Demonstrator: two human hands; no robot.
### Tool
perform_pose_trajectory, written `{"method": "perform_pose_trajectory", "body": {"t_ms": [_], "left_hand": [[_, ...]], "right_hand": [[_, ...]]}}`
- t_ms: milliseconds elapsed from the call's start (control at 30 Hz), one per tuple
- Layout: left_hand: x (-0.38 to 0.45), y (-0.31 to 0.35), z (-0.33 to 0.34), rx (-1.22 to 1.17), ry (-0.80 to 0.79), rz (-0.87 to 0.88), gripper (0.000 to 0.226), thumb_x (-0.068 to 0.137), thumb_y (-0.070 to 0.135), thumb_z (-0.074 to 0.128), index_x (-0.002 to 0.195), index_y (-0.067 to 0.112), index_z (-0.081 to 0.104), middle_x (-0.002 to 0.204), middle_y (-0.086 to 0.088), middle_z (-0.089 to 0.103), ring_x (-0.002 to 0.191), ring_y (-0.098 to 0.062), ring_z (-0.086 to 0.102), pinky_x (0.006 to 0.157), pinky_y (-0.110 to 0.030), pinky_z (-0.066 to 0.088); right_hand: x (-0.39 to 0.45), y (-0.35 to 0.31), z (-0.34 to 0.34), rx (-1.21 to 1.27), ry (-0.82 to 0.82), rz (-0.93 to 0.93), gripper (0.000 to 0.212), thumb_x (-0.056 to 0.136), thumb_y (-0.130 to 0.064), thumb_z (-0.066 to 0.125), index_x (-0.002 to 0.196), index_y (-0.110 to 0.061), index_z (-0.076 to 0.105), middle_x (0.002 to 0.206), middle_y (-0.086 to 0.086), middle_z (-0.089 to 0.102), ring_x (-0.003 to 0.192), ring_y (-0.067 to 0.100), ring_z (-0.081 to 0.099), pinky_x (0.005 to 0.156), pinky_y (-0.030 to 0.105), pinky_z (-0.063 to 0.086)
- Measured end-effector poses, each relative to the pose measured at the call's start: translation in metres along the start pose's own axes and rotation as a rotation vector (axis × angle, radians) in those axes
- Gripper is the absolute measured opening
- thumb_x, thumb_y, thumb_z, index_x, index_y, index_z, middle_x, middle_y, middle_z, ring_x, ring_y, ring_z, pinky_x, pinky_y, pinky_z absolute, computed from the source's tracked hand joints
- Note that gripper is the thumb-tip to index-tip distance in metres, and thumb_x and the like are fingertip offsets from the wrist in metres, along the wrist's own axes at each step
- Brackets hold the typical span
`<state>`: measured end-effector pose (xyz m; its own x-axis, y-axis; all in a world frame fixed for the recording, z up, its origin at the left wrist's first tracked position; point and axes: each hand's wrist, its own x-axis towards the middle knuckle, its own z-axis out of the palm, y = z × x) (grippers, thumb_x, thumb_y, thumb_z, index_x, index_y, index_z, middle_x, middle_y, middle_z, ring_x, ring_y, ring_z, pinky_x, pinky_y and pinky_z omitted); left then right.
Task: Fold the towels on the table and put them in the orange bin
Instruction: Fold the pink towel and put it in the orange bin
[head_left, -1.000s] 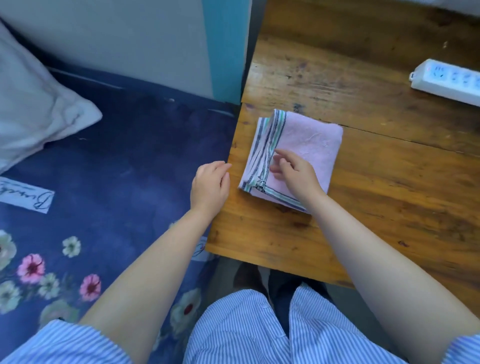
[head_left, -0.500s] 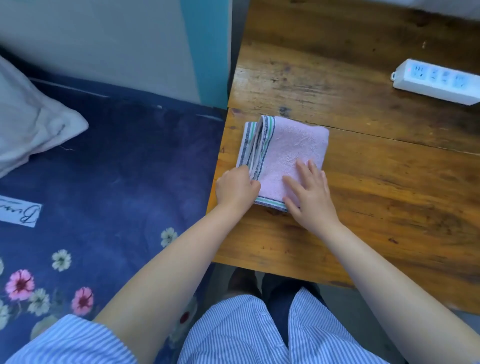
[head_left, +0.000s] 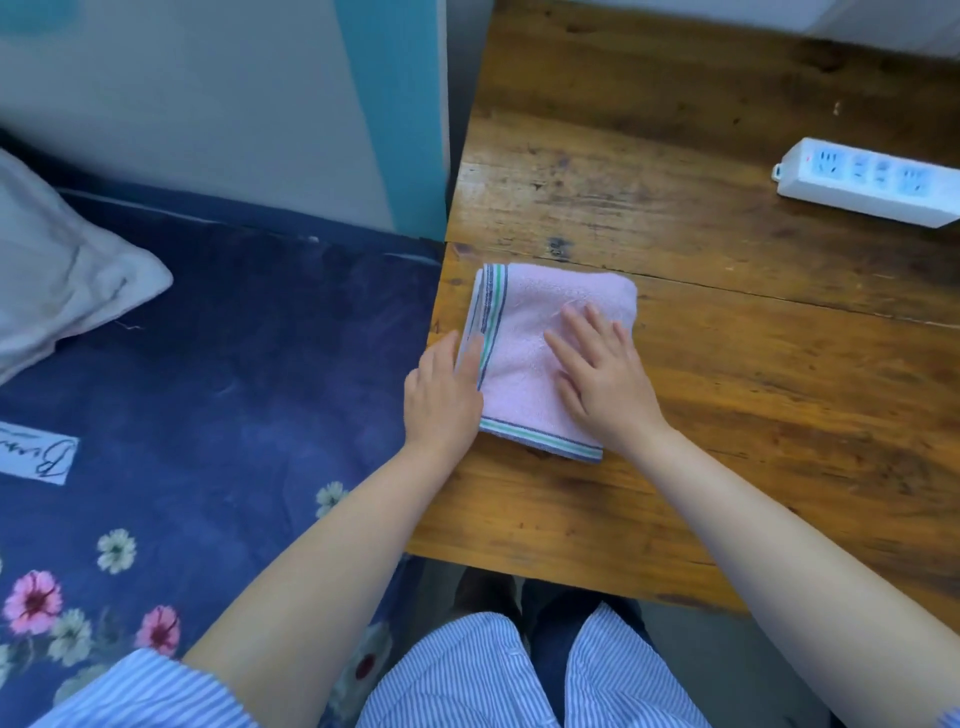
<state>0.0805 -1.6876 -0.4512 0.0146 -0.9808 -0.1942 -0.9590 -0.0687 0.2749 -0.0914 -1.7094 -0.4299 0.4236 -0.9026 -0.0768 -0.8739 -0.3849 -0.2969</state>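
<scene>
**Inspector:** Head view, the only one supplied. State the position of the item.

**Assistant:** The pink towel (head_left: 550, 343) lies folded into a compact square at the near-left corner of the counter (head_left: 727, 364), its striped edges along the left and near sides. The orange bin is not in view.

**Inspector:** The hands?

**Assistant:** The right hand (head_left: 602, 379) rests flat on top of the towel, fingers straight and spread, pressing, gripping nothing. The left hand (head_left: 441, 395) sits at the towel's left striped edge, fingers extended against it; whether any fingertip is tucked under the edge cannot be told.

**Inspector:** Handling assessment?

**Assistant:** In my judgement: light, soft terry, no stiffness, not fragile, not slippery on the worn wood. The layers will slide apart and unfold if it is lifted by one corner. Recommend taking it from opposite sides, or one hand beneath and one on top, clamping all the layers together.

**Inspector:** Other matters?

**Assistant:** A white power strip (head_left: 867, 182) lies far right, well apart from the towel. To the left, a bed with a navy floral cover (head_left: 234, 364) and a pale pillow (head_left: 57, 270).
</scene>
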Motion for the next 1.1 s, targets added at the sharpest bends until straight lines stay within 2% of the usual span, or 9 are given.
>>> {"method": "perform_pose_trajectory", "body": {"t_ms": [67,167,400,500,600,667,767,933,1100], "left_hand": [[0.002,-0.005,0.005,0.105,-0.048,0.166,0.052,0.091,0.007,0.031,0.142,0.017,0.031,0.15,-0.01,0.028,0.138,-0.024,0.028,0.101,-0.037,0.034],[0.004,-0.014,0.017,0.161,-0.26,0.183,0.053,0.099,0.014,0.022,0.147,0.018,0.0,0.157,-0.001,0.0,0.145,-0.02,-0.003,0.116,-0.036,0.006],[0.012,-0.015,0.015,0.13,-0.325,0.108,0.055,0.099,0.017,0.025,0.147,0.025,-0.002,0.157,0.009,-0.002,0.144,-0.023,-0.006,0.116,-0.041,0.003],[0.014,-0.018,0.007,0.065,-0.325,0.135,0.052,0.098,0.018,0.028,0.147,0.026,0.011,0.156,0.008,0.01,0.144,-0.025,0.001,0.115,-0.044,0.008],[0.015,-0.021,0.002,-0.021,-0.264,0.171,0.048,0.095,0.011,0.037,0.142,0.019,0.029,0.152,0.003,0.027,0.141,-0.023,0.018,0.11,-0.04,0.02],[0.015,-0.02,-0.002,-0.065,-0.197,0.226,0.045,0.091,0.005,0.043,0.136,0.011,0.041,0.145,-0.005,0.04,0.135,-0.026,0.033,0.105,-0.04,0.029],[0.012,-0.016,-0.005,-0.13,-0.012,0.356,0.03,0.083,-0.002,0.052,0.111,-0.005,0.061,0.114,-0.022,0.063,0.104,-0.039,0.06,0.084,-0.047,0.049],[0.0,-0.018,-0.005,-0.091,0.096,0.635,0.013,0.069,-0.01,0.063,0.079,-0.006,0.07,0.083,-0.018,0.071,0.072,-0.032,0.068,0.065,-0.035,0.055],[-0.011,-0.023,-0.007,0.033,-0.064,0.609,0.037,0.08,0.022,0.048,0.097,-0.003,0.068,0.103,-0.018,0.069,0.092,-0.032,0.067,0.083,-0.041,0.051]], "right_hand": [[0.021,0.009,0.003,-0.037,-0.062,0.004,0.045,0.09,-0.02,0.05,0.133,-0.008,0.045,0.146,0.02,0.031,0.136,0.044,0.023,0.111,0.056,0.012],[0.051,0.022,0.015,-0.111,-0.16,0.003,0.05,0.097,-0.037,0.034,0.144,-0.025,0.021,0.156,0.002,0.009,0.145,0.023,0.004,0.114,0.04,-0.008],[0.083,0.027,0.021,0.012,-0.096,0.203,0.047,0.098,-0.033,0.031,0.143,-0.021,0.027,0.149,0.0,0.033,0.137,0.02,0.027,0.111,0.035,0.013],[0.064,0.025,0.007,0.077,-0.02,0.173,0.046,0.095,-0.023,0.041,0.138,-0.008,0.037,0.147,0.009,0.036,0.139,0.028,0.025,0.113,0.042,0.012],[0.004,0.011,-0.002,0.03,0.167,-0.063,0.025,0.078,-0.008,0.059,0.098,0.005,0.067,0.11,0.023,0.065,0.107,0.043,0.058,0.095,0.057,0.038],[-0.038,0.0,0.001,-0.026,0.088,-0.172,0.02,0.066,-0.006,0.074,0.083,0.002,0.07,0.095,0.019,0.07,0.093,0.04,0.065,0.084,0.055,0.046],[-0.06,-0.009,0.007,-0.079,-0.19,-0.129,0.047,0.05,-0.015,0.085,0.092,0.002,0.07,0.104,0.021,0.069,0.098,0.041,0.064,0.079,0.056,0.049],[-0.044,-0.007,0.01,-0.222,-0.111,-0.231,0.025,0.077,0.0,0.049,0.088,0.002,0.071,0.096,0.019,0.071,0.089,0.035,0.068,0.074,0.042,0.055],[-0.037,-0.007,0.011,-0.456,-0.204,-0.338,0.025,0.079,-0.005,0.046,0.082,-0.006,0.071,0.087,0.011,0.072,0.081,0.026,0.069,0.062,0.031,0.055]]}}
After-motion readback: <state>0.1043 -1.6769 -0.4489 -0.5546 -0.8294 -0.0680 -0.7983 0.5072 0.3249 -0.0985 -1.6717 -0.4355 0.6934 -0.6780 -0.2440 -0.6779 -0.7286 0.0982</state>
